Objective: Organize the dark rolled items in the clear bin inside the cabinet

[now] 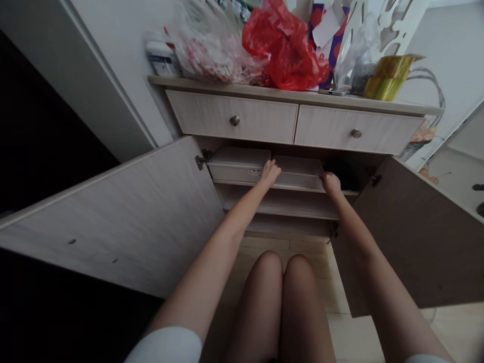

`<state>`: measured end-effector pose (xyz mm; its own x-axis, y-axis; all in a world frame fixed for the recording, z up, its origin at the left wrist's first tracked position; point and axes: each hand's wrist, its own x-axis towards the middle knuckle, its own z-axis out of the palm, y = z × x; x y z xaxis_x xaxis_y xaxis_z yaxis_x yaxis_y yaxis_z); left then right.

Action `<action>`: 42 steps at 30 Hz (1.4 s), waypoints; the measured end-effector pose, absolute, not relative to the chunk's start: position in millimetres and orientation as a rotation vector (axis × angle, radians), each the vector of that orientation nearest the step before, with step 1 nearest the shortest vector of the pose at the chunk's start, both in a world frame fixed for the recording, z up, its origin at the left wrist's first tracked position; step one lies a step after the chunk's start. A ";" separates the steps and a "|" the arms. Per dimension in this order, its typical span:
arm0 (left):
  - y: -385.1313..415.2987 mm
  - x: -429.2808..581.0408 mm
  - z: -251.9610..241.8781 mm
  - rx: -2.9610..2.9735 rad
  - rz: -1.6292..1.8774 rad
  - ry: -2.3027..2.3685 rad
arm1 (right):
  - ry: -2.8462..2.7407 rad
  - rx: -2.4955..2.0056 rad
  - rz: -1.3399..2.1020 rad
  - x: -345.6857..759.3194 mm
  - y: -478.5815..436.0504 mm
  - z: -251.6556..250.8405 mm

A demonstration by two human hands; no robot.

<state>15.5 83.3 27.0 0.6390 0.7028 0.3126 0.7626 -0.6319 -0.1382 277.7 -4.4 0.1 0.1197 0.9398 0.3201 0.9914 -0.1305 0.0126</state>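
Since the clear box (297,172) looks light and stiff, its ends suit holding; left hand (270,173) and right hand (331,183) grip there.

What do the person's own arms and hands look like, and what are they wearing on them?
The left hand and right hand are bare, with no gloves. Short, whitish cloth sleeves cover the upper arms, plain where they show. Below them the slim arms are uncovered, with no watch or bracelet visible. Any rings would be too small to make out.
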 end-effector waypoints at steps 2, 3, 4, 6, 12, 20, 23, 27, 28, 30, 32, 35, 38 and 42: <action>74.4 9.9 26.4 -2.612 -0.403 -1.143 | -1.929 -2.117 -0.392 283.6 -17.2 -2.4; 67.5 6.1 25.0 -2.612 -0.445 -1.118 | -1.930 -2.076 -0.404 286.6 -25.9 -4.3; 59.1 1.7 22.9 -2.608 -0.486 -1.093 | -1.930 -2.032 -0.414 289.5 -36.0 -6.6; 37.8 -9.0 17.0 -2.597 -0.576 -1.030 | -1.928 -1.936 -0.424 293.3 -60.0 -11.9; -51.5 -56.9 -9.7 -2.613 -0.812 -0.880 | -2.031 -1.672 -0.348 281.3 -155.5 -28.7; -165.0 -121.0 -64.0 -2.727 -0.924 -0.849 | -2.135 -1.546 -0.166 235.0 -270.2 -61.6; -188.3 -134.0 -80.2 -2.847 -0.933 -0.996 | -2.172 -1.536 -0.109 223.1 -287.5 -72.7; -198.9 -138.9 -96.4 -2.997 -1.033 -1.253 | -2.212 -1.534 -0.060 216.7 -290.8 -82.1; -198.2 -137.9 -100.2 -2.995 -1.125 -1.342 | -2.220 -1.537 -0.058 216.0 -290.4 -83.4; -194.0 -133.5 -107.7 -2.877 -1.406 -1.648 | -2.245 -1.558 -0.065 215.3 -290.1 -83.9; -188.0 -127.8 -114.2 -2.674 -1.705 -2.133 | -2.295 -1.613 -0.065 215.9 -289.9 -81.0; -181.3 -120.1 -120.3 -2.562 -2.028 -2.756 | -2.366 -1.756 0.060 222.7 -280.8 -69.1; -180.5 -115.6 -121.4 -2.701 -2.288 -2.817 | -2.230 -1.933 0.221 240.0 -245.5 -48.3; -182.6 -113.4 -119.6 -2.752 -2.378 -2.769 | -1.722 -2.155 0.016 270.9 -156.6 -18.0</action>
